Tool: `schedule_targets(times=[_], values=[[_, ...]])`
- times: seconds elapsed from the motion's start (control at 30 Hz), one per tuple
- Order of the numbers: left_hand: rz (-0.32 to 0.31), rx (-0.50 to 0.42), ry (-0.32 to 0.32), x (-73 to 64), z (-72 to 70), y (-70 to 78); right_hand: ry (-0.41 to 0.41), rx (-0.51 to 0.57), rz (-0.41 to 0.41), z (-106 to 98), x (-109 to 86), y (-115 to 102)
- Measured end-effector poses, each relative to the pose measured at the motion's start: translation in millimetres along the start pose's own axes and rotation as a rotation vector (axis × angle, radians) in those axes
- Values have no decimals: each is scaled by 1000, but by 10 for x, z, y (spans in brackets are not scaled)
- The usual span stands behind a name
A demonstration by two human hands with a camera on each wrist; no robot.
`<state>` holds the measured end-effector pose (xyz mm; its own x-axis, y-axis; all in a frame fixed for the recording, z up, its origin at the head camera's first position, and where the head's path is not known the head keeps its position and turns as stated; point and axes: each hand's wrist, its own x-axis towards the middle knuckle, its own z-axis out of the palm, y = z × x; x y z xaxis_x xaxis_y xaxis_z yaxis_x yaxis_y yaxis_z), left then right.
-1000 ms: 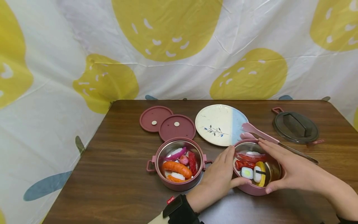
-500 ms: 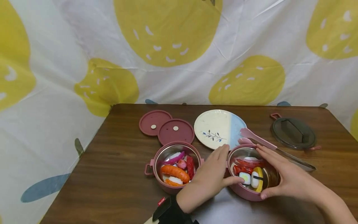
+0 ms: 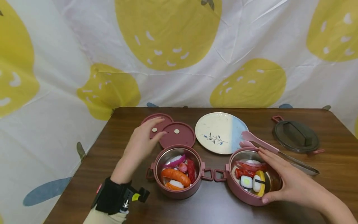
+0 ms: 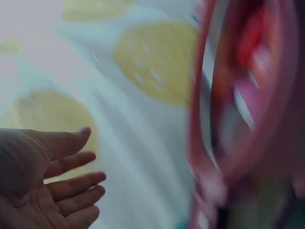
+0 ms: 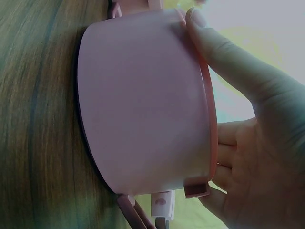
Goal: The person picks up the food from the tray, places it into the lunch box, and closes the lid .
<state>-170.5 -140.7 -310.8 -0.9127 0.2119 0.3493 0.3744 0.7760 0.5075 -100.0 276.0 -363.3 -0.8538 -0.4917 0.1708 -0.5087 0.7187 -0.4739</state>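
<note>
My left hand (image 3: 142,140) is raised with its fingers apart, overlapping the far maroon lid (image 3: 165,117) in the head view; the left wrist view also shows this hand (image 4: 62,181) holding nothing. The nearer maroon lid (image 3: 183,140) lies partly over the other. My right hand (image 3: 288,177) spans the right pink pot (image 3: 240,194), thumb at its near rim and fingers at its far rim. Inside that pot are a sushi roll (image 3: 246,181), egg sushi (image 3: 260,183) and red pieces. The left pot (image 3: 179,194) holds a sausage (image 3: 176,176) and several sushi pieces.
A white and blue plate (image 3: 213,129) lies behind the pots. Pink-tipped tongs (image 3: 265,140) stretch from its edge past the right pot. At the back right stands a dark lidded pan (image 3: 293,137) with pink handles. A lemon-print cloth (image 3: 179,87) hangs behind the table.
My left hand has left the right pot and crossed leftward over the left pot to the lids. The right hand stays at its pot.
</note>
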Motion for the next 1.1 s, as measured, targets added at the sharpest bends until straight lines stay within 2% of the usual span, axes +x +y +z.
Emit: schedule_targets(times=[0.1, 0.2, 0.27, 0.4, 0.57, 0.7, 0.93, 1.1], values=[[-63, 16, -72, 42, 41, -334, 6, -6, -3, -1, 6, 4], [-108, 1, -152, 42, 141, -596, 8, -4, -6, 6, 7, 8], [-123, -17, -182, 32, 218, -724, 10, 3, -10, 10, 9, 11], [-98, -47, -213, 3, 360, -873, 12, 12, -14, 14, 10, 15], [-45, -36, -233, -16, 489, -945, 7, 3, -6, 12, 0, 21], [-20, 9, -204, -15, 545, -945, 7, 4, -1, 10, -8, 24], [-48, 98, -141, -15, 627, -931, 6, 20, -7, 16, -8, 27], [-61, 120, -92, -31, 644, -928, 3, 13, -8, 15, -9, 25]])
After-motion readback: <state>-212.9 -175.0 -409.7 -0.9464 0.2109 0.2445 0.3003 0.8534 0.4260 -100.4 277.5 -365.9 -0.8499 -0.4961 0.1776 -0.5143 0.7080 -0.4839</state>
